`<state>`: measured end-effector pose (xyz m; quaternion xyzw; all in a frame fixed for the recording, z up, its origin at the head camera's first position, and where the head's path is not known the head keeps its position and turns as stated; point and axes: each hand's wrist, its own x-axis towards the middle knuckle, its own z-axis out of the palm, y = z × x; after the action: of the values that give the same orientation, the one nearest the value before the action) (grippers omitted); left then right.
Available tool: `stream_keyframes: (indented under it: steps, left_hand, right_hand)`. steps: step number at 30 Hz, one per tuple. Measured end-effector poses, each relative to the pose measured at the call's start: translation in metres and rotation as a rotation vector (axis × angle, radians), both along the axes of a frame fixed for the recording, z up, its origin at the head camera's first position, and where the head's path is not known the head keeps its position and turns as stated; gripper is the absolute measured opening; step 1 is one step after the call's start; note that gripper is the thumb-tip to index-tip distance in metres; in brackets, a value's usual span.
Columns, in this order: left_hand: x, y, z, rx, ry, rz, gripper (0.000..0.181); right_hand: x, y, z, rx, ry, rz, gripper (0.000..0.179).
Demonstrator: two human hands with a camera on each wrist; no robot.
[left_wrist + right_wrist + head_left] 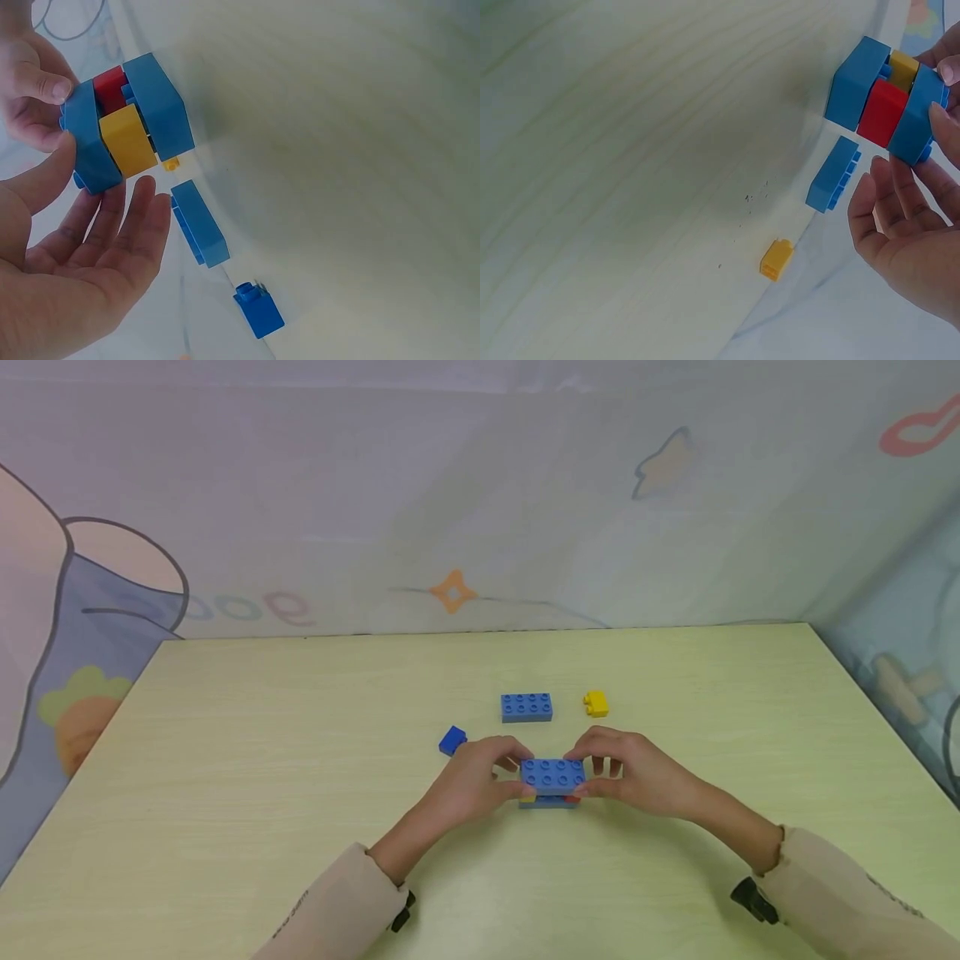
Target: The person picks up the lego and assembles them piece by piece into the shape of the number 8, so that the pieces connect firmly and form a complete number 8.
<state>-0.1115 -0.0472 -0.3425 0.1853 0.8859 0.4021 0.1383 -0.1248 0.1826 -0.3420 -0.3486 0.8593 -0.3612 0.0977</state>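
A small stack of toy building bricks stands in front of me. On top lies a long blue brick (552, 774), studs up; my left hand (480, 779) pinches its left end and my right hand (643, 774) its right end. Beneath it, a yellow brick (129, 141) sits on the left and a red brick (883, 112) on the right, with a gap between them. Another long blue brick (159, 105) forms the base. In both wrist views the thumbs press the upper brick's near side.
Behind the stack lie a loose long blue brick (527, 708) and a small yellow brick (596, 703). A small dark blue brick (453, 740) rests just beyond my left hand. The pale wooden table (262, 760) meets a printed cloth backdrop (337, 485) at its far edge.
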Motion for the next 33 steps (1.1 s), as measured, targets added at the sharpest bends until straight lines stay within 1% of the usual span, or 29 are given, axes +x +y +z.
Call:
stream_keyframes:
  steps: [7,13,15,17,19,22,25,30,33]
  left_hand:
    - [0.000,0.001,-0.001,0.008,0.002,0.002,0.029]
    - [0.000,0.001,-0.001,0.010,-0.002,0.005,0.029]
    - [0.000,0.001,0.000,0.010,-0.004,0.005,0.029]
    - [0.000,0.001,0.000,0.011,-0.006,0.005,0.029]
    - [0.000,0.001,0.001,0.012,-0.004,0.005,0.029]
    - [0.000,0.001,0.001,0.011,-0.006,0.004,0.029]
    - [0.000,0.001,0.001,0.010,-0.012,0.006,0.030]
    - [0.000,0.001,0.002,0.011,-0.019,0.004,0.030]
    - [0.001,0.001,0.002,0.011,-0.020,0.001,0.030]
  right_hand:
    - [-0.001,0.001,-0.002,-0.006,-0.001,-0.001,0.030]
    - [-0.004,0.002,0.000,0.000,-0.041,0.006,0.027]
    - [-0.007,0.004,0.002,-0.002,-0.040,-0.010,0.025]
    - [-0.011,0.006,0.004,-0.003,-0.025,-0.033,0.024]
    - [-0.016,0.009,0.006,0.002,0.007,-0.059,0.024]
    - [-0.027,0.015,0.008,0.018,0.062,-0.089,0.024]
    - [-0.037,0.021,0.008,0.047,0.093,-0.123,0.027]
    - [-0.049,0.029,0.004,0.113,0.056,-0.182,0.039]
    - [-0.053,0.032,0.000,0.129,0.033,-0.191,0.044]
